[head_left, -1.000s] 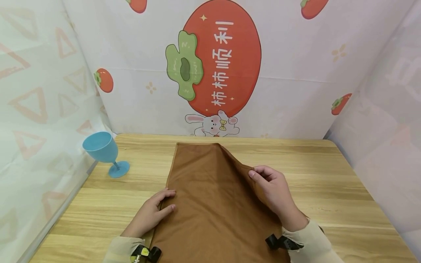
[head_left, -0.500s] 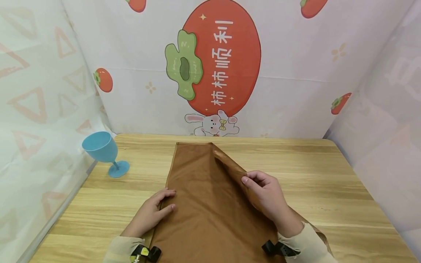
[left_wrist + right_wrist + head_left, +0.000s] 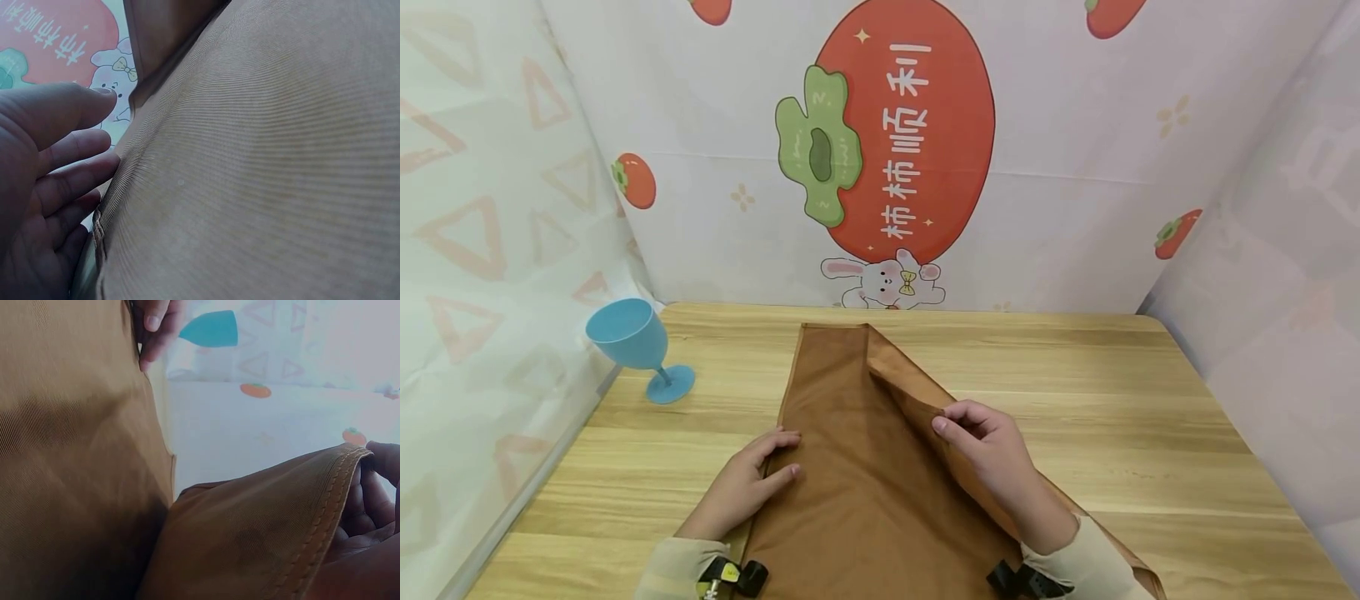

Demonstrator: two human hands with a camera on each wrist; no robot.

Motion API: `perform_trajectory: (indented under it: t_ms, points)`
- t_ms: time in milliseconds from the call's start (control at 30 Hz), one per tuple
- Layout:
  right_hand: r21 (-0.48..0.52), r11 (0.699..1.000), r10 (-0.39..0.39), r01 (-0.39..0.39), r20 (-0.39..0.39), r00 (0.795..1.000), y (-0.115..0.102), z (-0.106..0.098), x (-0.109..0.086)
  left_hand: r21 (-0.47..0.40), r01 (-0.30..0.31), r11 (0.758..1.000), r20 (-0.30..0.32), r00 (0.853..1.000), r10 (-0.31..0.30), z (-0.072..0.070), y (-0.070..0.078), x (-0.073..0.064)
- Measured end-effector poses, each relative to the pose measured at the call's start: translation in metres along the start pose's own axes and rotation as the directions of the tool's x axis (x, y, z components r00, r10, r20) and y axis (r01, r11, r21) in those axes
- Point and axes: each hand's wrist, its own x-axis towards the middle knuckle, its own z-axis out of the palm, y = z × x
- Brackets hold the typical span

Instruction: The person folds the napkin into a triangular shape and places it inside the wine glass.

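Note:
A brown cloth [image 3: 842, 467] with stitched hems lies over the middle of the table, its right side lifted and folding inward. My right hand [image 3: 992, 454] pinches the hemmed edge between thumb and fingers; the right wrist view shows the stitched hem [image 3: 319, 537] raised in front of the fingers. My left hand [image 3: 741, 483] rests on the cloth's left edge with its fingers extended. In the left wrist view, those fingers [image 3: 75, 178] lie along the cloth's edge, thumb apart. The cloth's near end runs out of the head view.
A blue goblet [image 3: 632, 337] stands at the table's back left. The wooden table [image 3: 1112, 400] reaches to a printed curtain [image 3: 1060, 233] behind, with white sheets on both sides.
My right hand has moved left and toward me, drawing the cloth's lifted edge inward, so more of its underside shows. My left hand has stayed in place.

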Motion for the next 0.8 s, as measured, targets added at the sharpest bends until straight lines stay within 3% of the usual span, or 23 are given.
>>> perform_trajectory:
  t_ms: [333,800]
  points:
    - [-0.009,0.999,-0.045,0.046,0.068,0.997,0.008,0.015,-0.005,0.007,-0.008,1.0,0.005,1.0,0.008,-0.001,-0.002,0.0]
    - [0.043,0.997,-0.075,0.07,0.123,0.99,0.003,0.028,-0.011,0.009,-0.027,1.0,-0.008,1.0,0.027,0.001,-0.005,0.001]
